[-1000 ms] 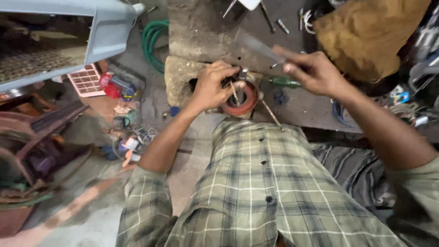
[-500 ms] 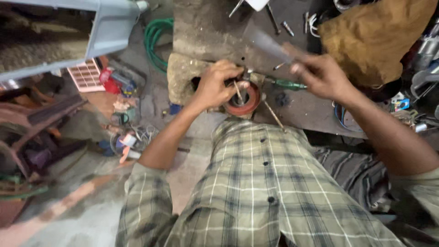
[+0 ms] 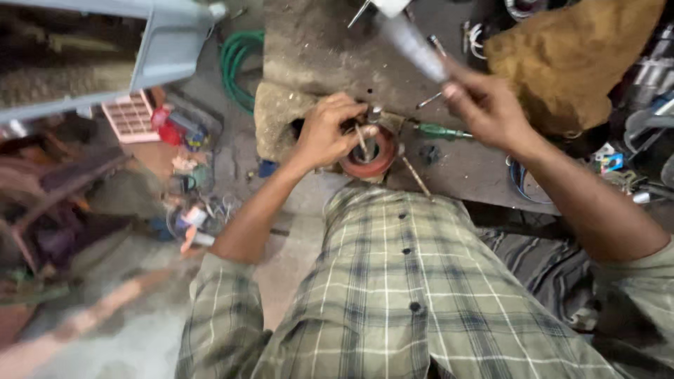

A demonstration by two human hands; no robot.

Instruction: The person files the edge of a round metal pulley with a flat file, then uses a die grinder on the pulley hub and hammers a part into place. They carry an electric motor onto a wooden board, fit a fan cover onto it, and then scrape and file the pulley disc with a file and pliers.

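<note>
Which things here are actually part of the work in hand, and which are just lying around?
In use:
- left hand, holding a thin metal rod over the reddish ring
- right hand, gripping a blurred grey tool
- worn bench top under the ring

Lying about:
- green-handled screwdriver
- green hose
- brown cloth
- small clutter on the floor
</note>
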